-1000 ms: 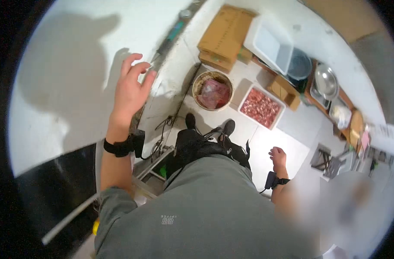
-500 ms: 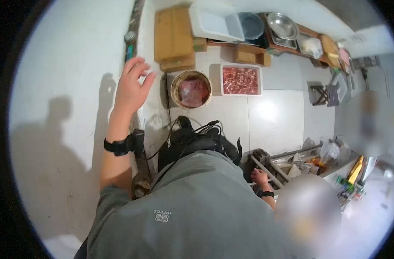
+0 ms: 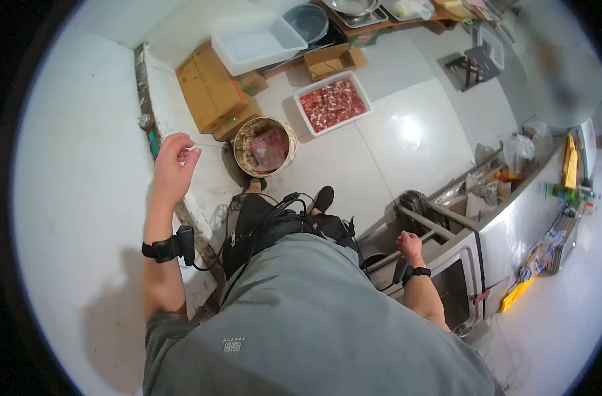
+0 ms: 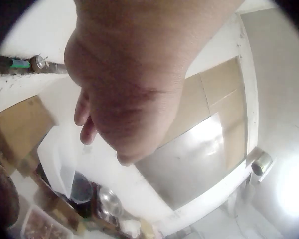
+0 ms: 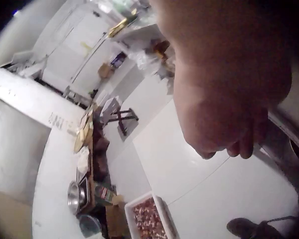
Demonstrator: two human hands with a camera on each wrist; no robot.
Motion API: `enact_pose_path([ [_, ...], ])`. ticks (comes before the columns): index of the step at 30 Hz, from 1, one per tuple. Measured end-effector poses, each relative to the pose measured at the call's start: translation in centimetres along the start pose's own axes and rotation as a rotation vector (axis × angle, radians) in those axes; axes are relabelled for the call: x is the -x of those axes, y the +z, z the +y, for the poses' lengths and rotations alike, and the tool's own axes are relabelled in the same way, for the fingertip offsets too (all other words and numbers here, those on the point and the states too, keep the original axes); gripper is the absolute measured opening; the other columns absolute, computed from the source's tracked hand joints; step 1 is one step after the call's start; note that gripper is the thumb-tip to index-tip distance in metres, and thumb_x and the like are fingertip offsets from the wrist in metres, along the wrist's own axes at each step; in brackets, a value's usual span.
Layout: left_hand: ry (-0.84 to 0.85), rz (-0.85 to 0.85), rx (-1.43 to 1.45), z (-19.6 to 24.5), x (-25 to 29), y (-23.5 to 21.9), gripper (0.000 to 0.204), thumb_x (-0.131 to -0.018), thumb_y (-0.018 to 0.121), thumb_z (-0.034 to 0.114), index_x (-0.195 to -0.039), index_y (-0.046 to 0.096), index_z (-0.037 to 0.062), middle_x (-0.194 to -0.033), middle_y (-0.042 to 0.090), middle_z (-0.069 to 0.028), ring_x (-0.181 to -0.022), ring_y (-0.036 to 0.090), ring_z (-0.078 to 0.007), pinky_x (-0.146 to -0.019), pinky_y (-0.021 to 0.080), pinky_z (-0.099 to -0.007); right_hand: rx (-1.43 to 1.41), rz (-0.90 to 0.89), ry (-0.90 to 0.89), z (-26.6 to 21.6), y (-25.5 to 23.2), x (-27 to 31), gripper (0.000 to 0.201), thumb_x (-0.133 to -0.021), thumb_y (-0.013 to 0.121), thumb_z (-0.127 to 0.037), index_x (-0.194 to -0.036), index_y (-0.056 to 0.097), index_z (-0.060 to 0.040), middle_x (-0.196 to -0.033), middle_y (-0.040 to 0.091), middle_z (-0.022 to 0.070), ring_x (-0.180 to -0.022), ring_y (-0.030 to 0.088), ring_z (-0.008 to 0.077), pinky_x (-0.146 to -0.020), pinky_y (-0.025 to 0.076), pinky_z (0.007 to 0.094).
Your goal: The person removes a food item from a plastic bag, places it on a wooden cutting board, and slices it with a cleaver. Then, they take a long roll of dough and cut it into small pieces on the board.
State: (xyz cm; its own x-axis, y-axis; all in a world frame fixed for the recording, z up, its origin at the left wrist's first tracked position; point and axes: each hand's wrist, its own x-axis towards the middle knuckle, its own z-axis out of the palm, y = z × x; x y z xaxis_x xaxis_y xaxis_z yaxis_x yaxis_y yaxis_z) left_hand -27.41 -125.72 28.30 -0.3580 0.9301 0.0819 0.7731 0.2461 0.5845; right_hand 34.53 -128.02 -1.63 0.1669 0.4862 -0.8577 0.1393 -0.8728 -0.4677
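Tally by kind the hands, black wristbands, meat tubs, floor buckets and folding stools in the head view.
Left hand and right hand: 2
Black wristbands: 2
Meat tub: 1
Floor bucket: 1
Folding stool: 1
Total: 7

Bright indoor light with white glare, under heavy fisheye bending.
In the head view, a white patch glares off the tiled floor [image 3: 393, 148], soft shadow greys the lower part of the left wall [image 3: 70, 171], and a round area at upper right is blurred out; the frame edges fall to black. The left wrist view flares white at far right and gleams on a shiny panel [image 4: 187, 162]; the right wrist view leaves the right hand [image 5: 229, 99] in shade.
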Motion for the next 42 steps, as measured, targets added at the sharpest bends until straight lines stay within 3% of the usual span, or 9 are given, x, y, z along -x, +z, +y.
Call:
enact_pose_path([
  [9, 0.008, -0.160, 0.053, 1.4, -1.9, 2.8, 0.017, -0.087, 0.067, 0.009, -0.098, 0.060, -0.0004, -0.109, 0.059, -0.0078, -0.081, 0.059, -0.0147, -0.075, 0.050, -0.0272, 0.141, 0.048, -0.076, 6.4, 1.3, -2.8, 0.021, -0.092, 0.060, -0.019, -0.095, 0.061, 0.0017, -0.076, 0.062, 0.0066, -0.060, 0.058, 0.0160, -0.054, 0.049, 0.0300],
  [12, -0.043, -0.189, 0.045, 0.9, -2.5, 3.3, 0.015, -0.087, 0.067, 0.009, -0.098, 0.061, -0.0001, -0.108, 0.059, -0.0077, -0.082, 0.059, -0.0148, -0.075, 0.050, -0.0272, 0.121, 0.040, -0.088, -1.9, 4.3, 2.0, 0.031, -0.091, 0.060, -0.024, -0.095, 0.065, 0.0058, -0.079, 0.066, 0.0071, -0.069, 0.059, 0.0129, -0.063, 0.047, 0.0289],
  [18, 0.063, -0.259, 0.045, 0.8, -6.7, 5.6, 0.016, -0.086, 0.067, 0.010, -0.096, 0.061, -0.0002, -0.104, 0.059, -0.0086, -0.082, 0.059, -0.0176, -0.074, 0.049, -0.0286, -0.104, 0.080, -0.215, -4.5, 6.9, 4.1, 0.028, -0.093, 0.060, -0.021, -0.102, 0.063, 0.0053, -0.079, 0.065, 0.0050, -0.073, 0.059, 0.0116, -0.067, 0.048, 0.0278],
  [26, 0.180, -0.348, 0.129, -2.8, -10.0, 7.6, 0.017, -0.085, 0.067, 0.010, -0.095, 0.060, -0.0009, -0.096, 0.059, -0.0097, -0.077, 0.058, -0.0191, -0.070, 0.048, -0.0302, -0.081, 0.349, -0.062, 1.1, 6.4, 10.0, 0.030, -0.093, 0.060, -0.023, -0.100, 0.065, 0.0053, -0.080, 0.067, 0.0075, -0.064, 0.059, 0.0132, -0.060, 0.047, 0.0295],
  [32, 0.220, -0.440, 0.175, -4.9, -11.1, 9.4, 0.016, -0.084, 0.067, 0.009, -0.094, 0.060, -0.0002, -0.094, 0.059, -0.0095, -0.076, 0.058, -0.0192, -0.068, 0.048, -0.0309, -0.152, 0.312, 0.050, 4.9, 11.6, 14.8, 0.022, -0.094, 0.058, -0.018, -0.098, 0.062, 0.0040, -0.083, 0.065, 0.0062, -0.067, 0.060, 0.0133, -0.062, 0.050, 0.0272],
  [38, 0.239, -0.441, 0.060, -3.4, -9.9, 9.4, 0.016, -0.085, 0.067, 0.011, -0.095, 0.060, -0.0002, -0.093, 0.059, -0.0110, -0.075, 0.058, -0.0208, -0.070, 0.048, -0.0318, 0.186, 0.178, -0.167, 3.7, 11.7, 13.6, 0.024, -0.090, 0.057, -0.021, -0.079, 0.063, -0.0003, -0.071, 0.061, 0.0019, -0.064, 0.055, 0.0109, -0.058, 0.043, 0.0257],
  [39, 0.201, -0.438, 0.045, -2.8, -9.7, 9.1, 0.016, -0.085, 0.066, 0.011, -0.096, 0.060, -0.0002, -0.093, 0.059, -0.0114, -0.076, 0.058, -0.0214, -0.070, 0.048, -0.0321, 0.088, 0.186, -0.187, 7.3, 11.5, 10.1, 0.026, -0.089, 0.056, -0.023, -0.076, 0.061, -0.0016, -0.068, 0.059, 0.0006, -0.060, 0.051, 0.0108, -0.055, 0.040, 0.0260],
  [40, 0.164, -0.434, 0.030, -2.1, -8.8, 8.6, 0.016, -0.086, 0.066, 0.011, -0.096, 0.060, -0.0001, -0.093, 0.059, -0.0118, -0.076, 0.059, -0.0221, -0.070, 0.049, -0.0323, 0.033, 0.134, -0.134, 5.6, 10.8, 10.5, 0.032, -0.090, 0.058, -0.028, -0.086, 0.067, 0.0031, -0.073, 0.064, 0.0064, -0.067, 0.059, 0.0162, -0.064, 0.048, 0.0327],
  [42, 0.177, -0.457, -0.036, 0.6, -7.2, 7.9, 0.017, -0.086, 0.066, 0.011, -0.096, 0.061, -0.0005, -0.093, 0.059, -0.0123, -0.077, 0.059, -0.0225, -0.071, 0.049, -0.0325, -0.315, 0.132, -0.039, 4.9, 10.5, 9.3, 0.031, -0.094, 0.059, -0.021, -0.103, 0.061, 0.0077, -0.079, 0.063, 0.0044, -0.068, 0.056, 0.0120, -0.062, 0.045, 0.0274],
])
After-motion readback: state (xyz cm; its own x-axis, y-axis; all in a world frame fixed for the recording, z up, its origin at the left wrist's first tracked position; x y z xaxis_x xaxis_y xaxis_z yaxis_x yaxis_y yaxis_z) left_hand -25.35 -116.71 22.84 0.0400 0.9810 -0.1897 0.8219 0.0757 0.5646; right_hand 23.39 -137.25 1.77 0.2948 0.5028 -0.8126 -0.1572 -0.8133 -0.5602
